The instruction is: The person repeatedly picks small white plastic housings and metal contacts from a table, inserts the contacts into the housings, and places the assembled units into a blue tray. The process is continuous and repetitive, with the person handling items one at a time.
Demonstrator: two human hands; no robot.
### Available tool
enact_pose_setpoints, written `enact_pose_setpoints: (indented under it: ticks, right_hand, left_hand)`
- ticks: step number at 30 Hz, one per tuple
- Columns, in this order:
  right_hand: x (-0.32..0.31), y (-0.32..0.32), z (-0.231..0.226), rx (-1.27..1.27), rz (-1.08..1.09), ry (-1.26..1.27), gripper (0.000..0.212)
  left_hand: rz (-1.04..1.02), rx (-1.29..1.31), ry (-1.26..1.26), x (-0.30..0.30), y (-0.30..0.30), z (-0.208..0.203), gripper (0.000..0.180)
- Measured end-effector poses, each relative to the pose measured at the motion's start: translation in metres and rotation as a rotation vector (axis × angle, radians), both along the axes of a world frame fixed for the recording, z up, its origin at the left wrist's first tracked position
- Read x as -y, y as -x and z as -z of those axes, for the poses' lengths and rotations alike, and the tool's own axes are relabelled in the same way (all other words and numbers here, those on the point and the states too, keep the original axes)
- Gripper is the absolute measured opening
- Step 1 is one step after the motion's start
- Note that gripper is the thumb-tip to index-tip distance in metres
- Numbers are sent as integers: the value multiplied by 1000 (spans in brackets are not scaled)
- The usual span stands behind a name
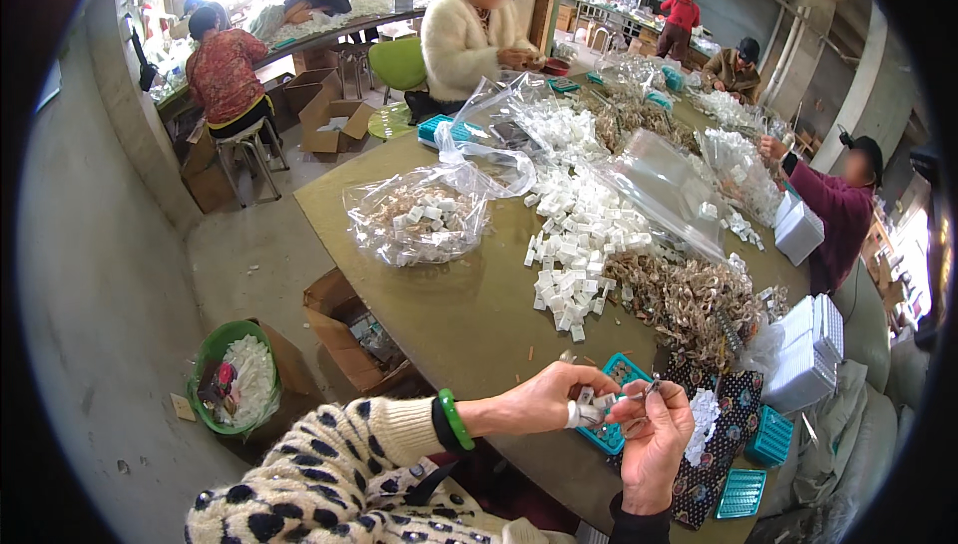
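My left hand (544, 399), with a green bangle (454, 419) on its wrist, is closed around a few small white blocks (591, 406). Close beside it, my right hand (656, 441) has thumb and forefinger pinched together at a small dark, shiny piece (654, 383), too small to name. The fingertips of both hands nearly meet over a teal tray (625, 368) with small compartments, which they partly hide. A patterned dark cloth (711, 484) lies by my right hand, with small white pieces (702, 424) on it.
Heaps of white blocks (574, 255) and tangled brownish parts (679, 299) cover the green table (449, 324). Filled plastic bag (414, 220), stacked white trays (803, 354) and teal trays (740, 494) surround them. Left below stand a cardboard box (339, 294) and green bin (215, 344). Several people work nearby.
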State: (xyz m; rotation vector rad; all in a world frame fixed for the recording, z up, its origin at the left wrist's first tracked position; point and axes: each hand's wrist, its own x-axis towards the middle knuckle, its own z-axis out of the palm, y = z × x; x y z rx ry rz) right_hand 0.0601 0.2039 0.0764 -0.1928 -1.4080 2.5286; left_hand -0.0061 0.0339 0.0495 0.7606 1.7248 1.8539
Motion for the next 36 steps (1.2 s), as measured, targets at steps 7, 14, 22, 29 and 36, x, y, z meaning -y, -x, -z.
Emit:
enact_pose_setpoints:
  ticks: [7,14,22,29,36]
  right_hand:
    - [18,-13,-1,-17,-78,-117,10]
    - [37,-27,19,-73,1,-309,11]
    - [63,-33,22,51,69,-614,11]
    - [62,-31,23,21,-44,-382,10]
    - [66,-32,16,9,-86,-184,8]
  left_hand:
    - [114,452,-206,20,-19,11,33]
    - [-50,677,-460,32,-35,25,33]
    - [-138,690,-503,44,-47,30,26]
    - [-107,612,-639,54,-45,45,32]
    - [-109,557,-729,53,-44,50,32]
